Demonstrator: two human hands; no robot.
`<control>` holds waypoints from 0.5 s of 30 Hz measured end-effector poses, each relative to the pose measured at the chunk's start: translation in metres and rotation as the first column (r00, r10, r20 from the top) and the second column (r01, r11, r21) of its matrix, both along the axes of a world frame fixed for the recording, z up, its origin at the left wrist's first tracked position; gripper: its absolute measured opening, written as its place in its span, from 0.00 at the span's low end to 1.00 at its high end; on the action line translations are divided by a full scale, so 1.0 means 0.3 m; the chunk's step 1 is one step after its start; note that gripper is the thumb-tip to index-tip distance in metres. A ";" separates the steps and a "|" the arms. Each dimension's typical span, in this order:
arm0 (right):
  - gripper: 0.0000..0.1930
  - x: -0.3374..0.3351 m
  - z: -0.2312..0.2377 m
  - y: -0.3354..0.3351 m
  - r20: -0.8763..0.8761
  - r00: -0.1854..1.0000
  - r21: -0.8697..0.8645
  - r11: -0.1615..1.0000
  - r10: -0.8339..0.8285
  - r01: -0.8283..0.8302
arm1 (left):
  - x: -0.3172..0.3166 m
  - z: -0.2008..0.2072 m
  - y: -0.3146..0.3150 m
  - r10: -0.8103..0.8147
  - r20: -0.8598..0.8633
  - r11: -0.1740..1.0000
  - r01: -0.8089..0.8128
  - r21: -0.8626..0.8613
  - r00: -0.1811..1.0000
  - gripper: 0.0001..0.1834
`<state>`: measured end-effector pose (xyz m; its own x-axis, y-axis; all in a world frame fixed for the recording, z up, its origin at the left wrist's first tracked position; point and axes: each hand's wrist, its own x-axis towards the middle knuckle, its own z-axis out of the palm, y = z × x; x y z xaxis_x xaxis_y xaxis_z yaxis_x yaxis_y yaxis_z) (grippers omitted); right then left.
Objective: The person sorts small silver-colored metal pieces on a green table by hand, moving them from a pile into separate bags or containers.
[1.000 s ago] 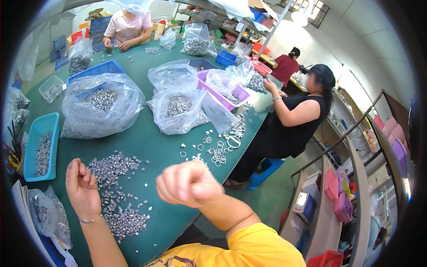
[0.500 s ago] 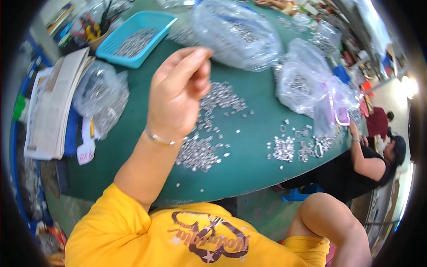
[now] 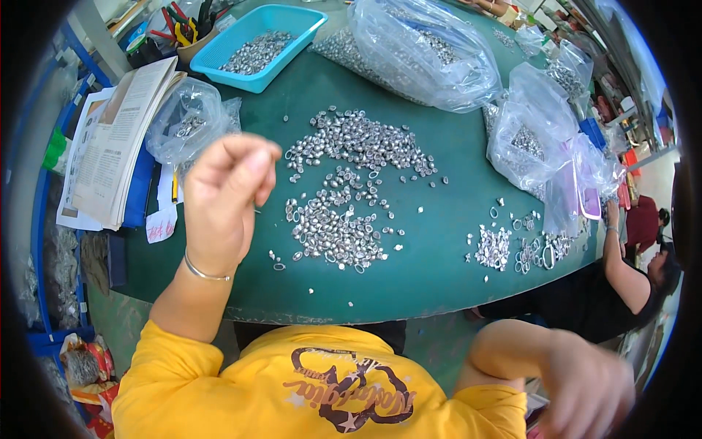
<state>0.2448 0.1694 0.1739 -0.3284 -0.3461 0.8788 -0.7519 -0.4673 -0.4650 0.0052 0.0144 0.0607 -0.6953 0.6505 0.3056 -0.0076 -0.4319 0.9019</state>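
Note:
My left hand (image 3: 223, 197) is raised over the left part of the green table (image 3: 431, 241), thumb pressed to curled fingers; whatever it may hold is hidden. A thin bangle circles its wrist. Just right of it lie two heaps of small, silver, oval metal pieces, a nearer heap (image 3: 340, 234) and a farther heap (image 3: 365, 139). Down at the lower right, beyond the table edge, my right hand (image 3: 589, 384) is smeared by motion, so its fingers cannot be read.
A blue basket (image 3: 212, 72) holds more pieces at the far left, beside papers (image 3: 121, 139) and a clear bag (image 3: 186, 121). Big plastic bags (image 3: 439, 80) stand farther back. Small parts and rings (image 3: 493, 247) lie right, near a seated person (image 3: 621, 285) in black.
My left hand has moved left and slightly nearer, uncovering the heaps. My right hand has come into view at the lower right. The whole view has shifted a little.

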 end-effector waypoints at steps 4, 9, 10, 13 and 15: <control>0.03 -0.080 -0.208 0.029 0.276 0.037 0.424 0.156 -0.960 0.892 | -0.020 -0.147 -0.040 -0.039 -0.361 0.923 -0.105 -0.371 0.932 0.04; 0.04 -0.333 -0.509 0.121 -0.251 -0.168 0.758 -0.301 -0.954 0.579 | 0.006 -0.197 -0.012 -0.093 -0.597 0.856 -0.242 -0.456 0.797 0.03; 0.04 -0.349 -0.548 0.122 -0.214 -0.158 0.805 -0.265 -0.964 0.530 | 0.003 -0.209 -0.011 -0.105 -0.603 0.873 -0.218 -0.437 0.791 0.03; 0.04 -0.372 -0.661 0.115 -0.311 -0.127 0.794 -0.331 -0.942 0.510 | -0.002 -0.242 -0.021 -0.125 -0.534 0.871 -0.165 -0.462 0.836 0.02; 0.05 -0.379 -0.651 0.092 -0.210 -0.085 0.835 -0.224 -0.974 0.503 | 0.004 -0.240 -0.041 -0.092 -0.519 0.842 -0.212 -0.496 0.850 0.02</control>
